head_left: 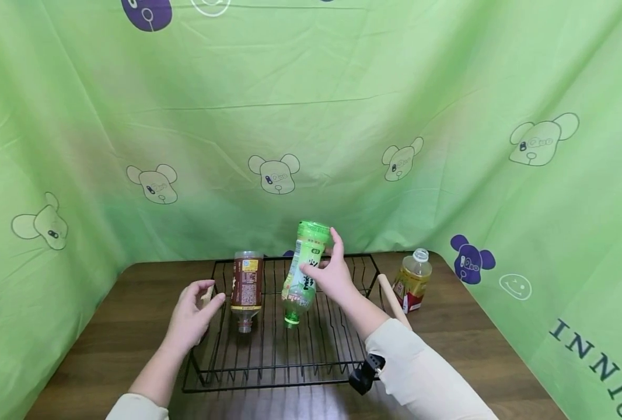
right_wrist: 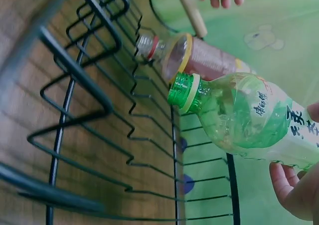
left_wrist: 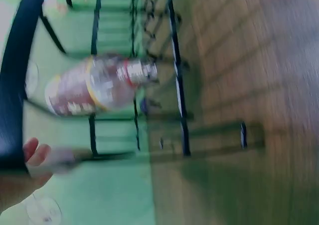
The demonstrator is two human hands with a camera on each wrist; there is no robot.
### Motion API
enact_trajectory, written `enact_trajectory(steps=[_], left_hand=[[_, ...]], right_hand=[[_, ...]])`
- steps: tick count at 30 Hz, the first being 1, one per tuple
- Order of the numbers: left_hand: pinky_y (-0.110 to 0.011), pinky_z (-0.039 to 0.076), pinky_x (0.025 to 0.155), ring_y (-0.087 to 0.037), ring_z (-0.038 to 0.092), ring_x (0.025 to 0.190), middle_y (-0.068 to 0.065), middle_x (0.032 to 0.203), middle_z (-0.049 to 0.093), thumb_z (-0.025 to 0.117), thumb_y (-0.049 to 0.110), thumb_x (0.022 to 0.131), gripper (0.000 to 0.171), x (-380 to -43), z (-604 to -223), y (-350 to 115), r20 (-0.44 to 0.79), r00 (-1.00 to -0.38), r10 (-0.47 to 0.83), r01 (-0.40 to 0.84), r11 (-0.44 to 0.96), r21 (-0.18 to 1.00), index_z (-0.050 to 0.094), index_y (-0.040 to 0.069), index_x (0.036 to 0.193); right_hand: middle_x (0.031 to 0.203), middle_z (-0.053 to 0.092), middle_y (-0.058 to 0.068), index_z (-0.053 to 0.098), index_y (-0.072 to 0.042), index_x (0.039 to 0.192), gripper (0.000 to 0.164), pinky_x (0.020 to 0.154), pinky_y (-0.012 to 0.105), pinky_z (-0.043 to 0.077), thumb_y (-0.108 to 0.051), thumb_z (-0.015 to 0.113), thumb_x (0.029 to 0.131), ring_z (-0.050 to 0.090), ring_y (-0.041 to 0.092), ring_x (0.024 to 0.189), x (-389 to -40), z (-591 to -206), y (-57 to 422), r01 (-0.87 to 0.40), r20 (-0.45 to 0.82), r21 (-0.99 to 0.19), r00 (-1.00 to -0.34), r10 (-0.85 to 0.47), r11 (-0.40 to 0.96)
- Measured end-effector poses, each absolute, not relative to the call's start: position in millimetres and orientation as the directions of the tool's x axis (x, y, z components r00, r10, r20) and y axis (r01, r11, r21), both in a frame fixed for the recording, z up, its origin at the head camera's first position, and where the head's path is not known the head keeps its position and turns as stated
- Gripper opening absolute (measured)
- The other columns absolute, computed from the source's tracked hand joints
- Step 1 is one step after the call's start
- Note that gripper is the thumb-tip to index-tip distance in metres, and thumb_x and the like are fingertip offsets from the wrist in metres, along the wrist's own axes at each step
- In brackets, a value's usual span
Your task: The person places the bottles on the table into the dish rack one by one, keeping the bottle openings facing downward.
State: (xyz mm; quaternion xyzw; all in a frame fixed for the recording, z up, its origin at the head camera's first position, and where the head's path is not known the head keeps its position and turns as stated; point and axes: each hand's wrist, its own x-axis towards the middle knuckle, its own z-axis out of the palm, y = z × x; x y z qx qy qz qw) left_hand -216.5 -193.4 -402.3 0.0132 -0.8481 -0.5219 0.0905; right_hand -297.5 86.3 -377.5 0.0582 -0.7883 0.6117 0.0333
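Note:
My right hand grips a green plastic bottle by its labelled body. The bottle is upside down and tilted, its uncapped neck pointing down over a black wire rack. Beside it, a clear bottle with a brown label stands neck-down in the rack, also uncapped. My left hand hovers by the rack's left wooden handle, fingers loosely bent and holding nothing. In the left wrist view that hand is blurred and partly cut off.
An upright bottle with a yellow and red label stands on the wooden table, right of the rack. The rack's right wooden handle rises between them. A green printed cloth encloses the back and sides.

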Motion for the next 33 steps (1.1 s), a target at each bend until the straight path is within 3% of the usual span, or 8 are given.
enact_trajectory(steps=[6,14,17,26,33], left_hand=[[-0.059,0.031,0.111,-0.045,0.032,0.138,-0.028,0.151,0.030,0.050,0.023,0.101,0.054,-220.0,-410.4,-216.1,0.063,-0.990,-0.128,-0.006,0.476,0.880,0.034,-0.003,0.145],[-0.063,0.028,0.113,-0.052,0.019,0.144,-0.035,0.158,0.007,0.038,0.022,0.105,0.067,-229.1,-435.0,-224.3,-0.113,-0.994,0.001,-0.105,0.350,0.931,0.001,-0.001,0.156],[-0.064,0.020,0.116,-0.053,0.012,0.145,-0.035,0.159,0.002,0.035,0.019,0.105,0.067,-231.2,-439.9,-223.0,-0.149,-0.989,0.016,-0.138,0.292,0.946,-0.006,0.000,0.156],[-0.062,0.014,0.118,-0.050,0.007,0.147,-0.033,0.159,-0.005,0.034,0.016,0.104,0.068,-232.9,-443.4,-221.4,-0.187,-0.982,0.018,-0.179,0.223,0.958,-0.008,0.007,0.157],[-0.061,0.020,0.115,-0.051,0.014,0.144,-0.032,0.160,-0.006,0.033,0.014,0.104,0.065,-231.1,-443.7,-219.5,-0.194,-0.981,0.006,-0.189,0.194,0.963,-0.003,0.008,0.158]], right_hand=[[0.141,0.042,0.019,0.002,-0.030,0.157,0.104,0.082,0.043,0.057,-0.014,0.074,0.083,0.060,0.035,0.109,-309.0,-381.6,81.9,-0.122,0.108,-0.952,-0.992,-0.064,0.282],[0.144,0.041,0.019,0.005,-0.029,0.158,0.103,0.082,0.042,0.057,-0.013,0.074,0.083,0.062,0.032,0.107,-317.8,-387.0,74.3,-0.106,0.085,-0.936,-0.993,-0.077,0.335],[0.144,0.041,0.020,0.006,-0.030,0.158,0.103,0.083,0.042,0.057,-0.014,0.075,0.083,0.062,0.031,0.105,-319.5,-389.2,71.1,-0.106,0.082,-0.923,-0.993,-0.081,0.371],[0.146,0.040,0.024,0.005,-0.028,0.159,0.103,0.088,0.045,0.055,-0.014,0.075,0.084,0.062,0.035,0.107,-322.5,-394.6,66.1,-0.101,0.070,-0.904,-0.993,-0.090,0.415],[0.143,0.043,0.024,0.005,-0.026,0.159,0.103,0.088,0.046,0.055,-0.014,0.074,0.084,0.063,0.034,0.106,-325.2,-399.9,64.3,-0.090,0.052,-0.903,-0.994,-0.101,0.419]])
